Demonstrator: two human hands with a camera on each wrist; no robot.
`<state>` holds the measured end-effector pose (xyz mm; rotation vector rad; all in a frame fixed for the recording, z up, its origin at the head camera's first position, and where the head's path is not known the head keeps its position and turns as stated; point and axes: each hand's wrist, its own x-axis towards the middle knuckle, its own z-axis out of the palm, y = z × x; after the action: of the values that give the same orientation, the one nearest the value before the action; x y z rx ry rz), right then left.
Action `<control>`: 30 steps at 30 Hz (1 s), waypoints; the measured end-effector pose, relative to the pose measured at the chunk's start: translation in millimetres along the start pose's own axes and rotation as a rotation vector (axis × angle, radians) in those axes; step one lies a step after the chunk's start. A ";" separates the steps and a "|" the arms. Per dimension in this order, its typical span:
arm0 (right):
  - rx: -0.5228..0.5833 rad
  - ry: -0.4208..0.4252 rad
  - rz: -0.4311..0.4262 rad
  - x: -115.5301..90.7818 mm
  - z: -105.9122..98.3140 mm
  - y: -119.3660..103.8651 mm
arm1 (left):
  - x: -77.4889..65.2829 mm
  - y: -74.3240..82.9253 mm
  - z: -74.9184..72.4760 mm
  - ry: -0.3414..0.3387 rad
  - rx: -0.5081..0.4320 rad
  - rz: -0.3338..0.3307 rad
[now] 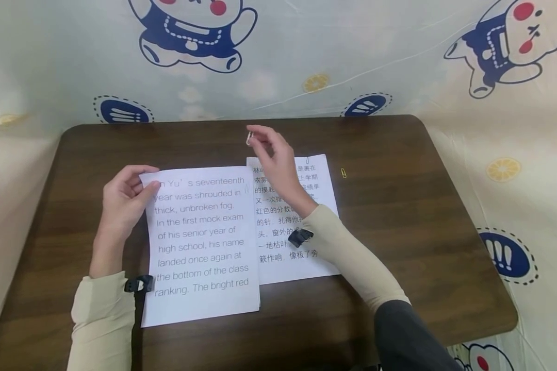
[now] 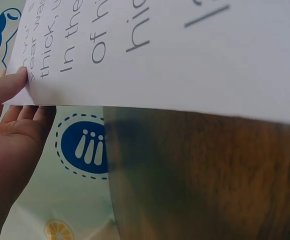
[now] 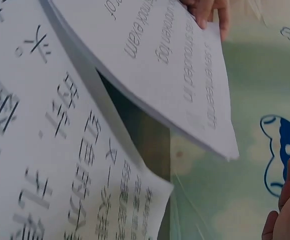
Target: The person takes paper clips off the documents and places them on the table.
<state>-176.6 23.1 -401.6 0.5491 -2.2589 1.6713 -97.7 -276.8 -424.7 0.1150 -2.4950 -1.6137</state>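
In the head view, my left hand (image 1: pixel 125 201) pinches the upper left corner of sheets printed in English (image 1: pixel 199 247). The left wrist view shows the thumb (image 2: pixel 12 85) on top of the paper and the other fingers underneath. My right hand (image 1: pixel 276 159) holds a small pale paper clip (image 1: pixel 248 138) between thumb and fingertips, above the table's far part. Sheets printed in Chinese (image 1: pixel 283 270) lie to the right, partly hidden by the right forearm and the English sheets. Another clip (image 1: pixel 307 161) sits at their top edge.
A yellow paper clip (image 1: pixel 344 173) lies on the brown table (image 1: pixel 399 216), right of the Chinese sheets. Behind the table's far edge hangs a pale cloth (image 1: pixel 278 93) with cartoon figures. Both wrists wear small dark cameras.
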 end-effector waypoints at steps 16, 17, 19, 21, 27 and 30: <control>-0.038 0.209 0.244 -13.6 -86.9 15.7 | 1.3 -5.8 0.2 0.024 0.018 -0.023; -0.037 0.217 0.255 -14.7 -92.5 18.3 | 1.5 -5.7 0.2 0.025 0.021 -0.026; -0.037 0.230 0.275 -16.7 -103.7 29.0 | 1.8 -5.7 0.5 0.026 0.022 -0.029; -0.054 0.238 0.291 -18.8 -114.9 43.8 | 2.0 -5.7 1.0 0.025 0.022 -0.033; -0.134 0.237 0.371 -27.9 -145.6 73.4 | 3.1 -5.7 2.9 0.024 0.028 -0.044; -0.187 0.214 0.415 -31.5 -158.6 79.6 | 4.0 -6.3 3.3 0.021 0.035 -0.055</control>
<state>-185.5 199.6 -436.6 -0.1484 -2.4443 1.5709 -102.4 -277.1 -431.4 0.2058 -2.5258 -1.5814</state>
